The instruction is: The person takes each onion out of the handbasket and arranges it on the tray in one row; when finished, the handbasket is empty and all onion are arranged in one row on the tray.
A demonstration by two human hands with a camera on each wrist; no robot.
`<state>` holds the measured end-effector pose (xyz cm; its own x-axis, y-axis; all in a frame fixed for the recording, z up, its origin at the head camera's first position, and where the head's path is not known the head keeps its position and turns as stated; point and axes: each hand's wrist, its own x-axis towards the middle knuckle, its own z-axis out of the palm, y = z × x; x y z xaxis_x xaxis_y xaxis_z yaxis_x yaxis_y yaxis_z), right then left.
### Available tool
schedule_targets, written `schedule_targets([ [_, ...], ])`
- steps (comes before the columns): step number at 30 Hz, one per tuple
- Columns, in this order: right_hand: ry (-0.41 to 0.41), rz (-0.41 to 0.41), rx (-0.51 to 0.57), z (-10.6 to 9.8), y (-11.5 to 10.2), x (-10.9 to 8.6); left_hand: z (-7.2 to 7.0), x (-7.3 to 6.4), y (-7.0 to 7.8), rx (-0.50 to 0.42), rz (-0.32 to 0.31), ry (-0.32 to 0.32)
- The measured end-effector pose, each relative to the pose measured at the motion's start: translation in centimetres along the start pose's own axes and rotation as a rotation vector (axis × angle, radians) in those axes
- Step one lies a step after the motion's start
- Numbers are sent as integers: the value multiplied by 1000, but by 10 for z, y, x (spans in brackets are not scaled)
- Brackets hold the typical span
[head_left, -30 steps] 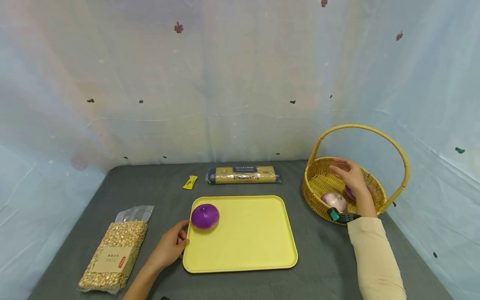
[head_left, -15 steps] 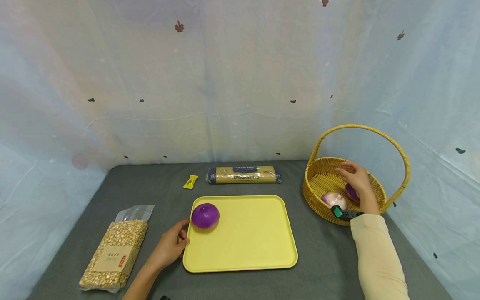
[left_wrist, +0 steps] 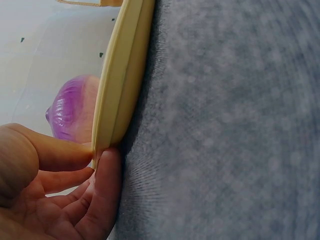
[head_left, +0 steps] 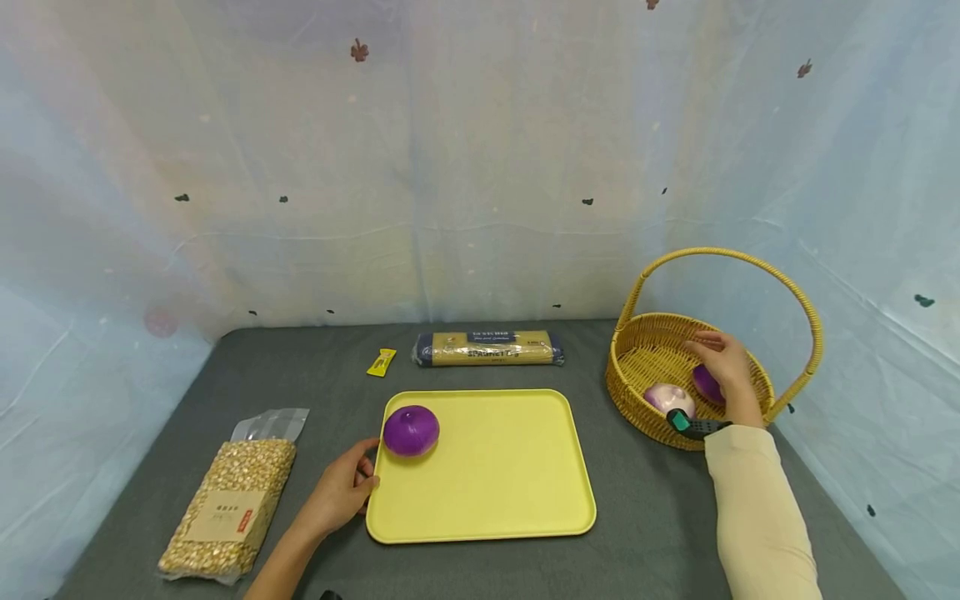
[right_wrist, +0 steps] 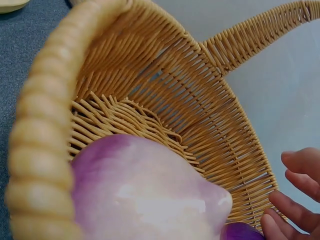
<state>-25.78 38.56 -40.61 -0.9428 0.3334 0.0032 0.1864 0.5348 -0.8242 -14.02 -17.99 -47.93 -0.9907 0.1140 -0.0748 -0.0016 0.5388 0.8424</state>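
Observation:
My left hand (head_left: 339, 493) holds the left edge of a yellow tray (head_left: 495, 483); the left wrist view shows thumb and fingers (left_wrist: 107, 185) pinching its rim. A purple onion (head_left: 410, 431) sits at the tray's upper left corner. On the right, my right hand (head_left: 726, 365) reaches into a wicker basket (head_left: 628, 408), over a dark purple onion (head_left: 706, 385) that it partly covers. Beside that one lies a pale purple-and-white onion (head_left: 667, 400), large in the right wrist view. There, the fingers of my right hand (right_wrist: 300, 197) are spread loosely near the dark onion, which shows only at its top.
A pack of spaghetti (head_left: 487, 349) and a small yellow wrapped packet (head_left: 381, 362) lie behind the tray. At the left is a clear bag of corn kernels (head_left: 228, 512). The basket's tall handle (head_left: 787, 287) arches over it. A curtain (head_left: 450, 167) hangs behind the table.
My right hand has shifted right and slightly nearer inside the basket, now over the dark purple onion. The left hand and tray stay put.

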Motion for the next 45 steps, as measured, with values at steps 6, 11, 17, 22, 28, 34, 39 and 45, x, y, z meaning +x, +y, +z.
schedule_targets([
  [6,97,58,-30,-2,2,0,0,0,2,9,-8,-2],
  [11,159,76,-19,-3,3,1,0,0,1,19,-2,-2],
  [17,162,94,-46,-4,0,0,0,0,0,16,10,7],
  [22,153,100,-30,-4,4,5,1,0,0,10,8,8],
  [28,175,97,-65,-5,42,35,1,0,0,1,5,9],
  [34,201,71,-58,-4,71,57,1,0,-1,6,6,9],
  [39,209,69,-76,-5,71,53,1,0,0,9,9,5],
  [45,188,126,-74,-7,32,23,0,1,1,20,-2,2],
])
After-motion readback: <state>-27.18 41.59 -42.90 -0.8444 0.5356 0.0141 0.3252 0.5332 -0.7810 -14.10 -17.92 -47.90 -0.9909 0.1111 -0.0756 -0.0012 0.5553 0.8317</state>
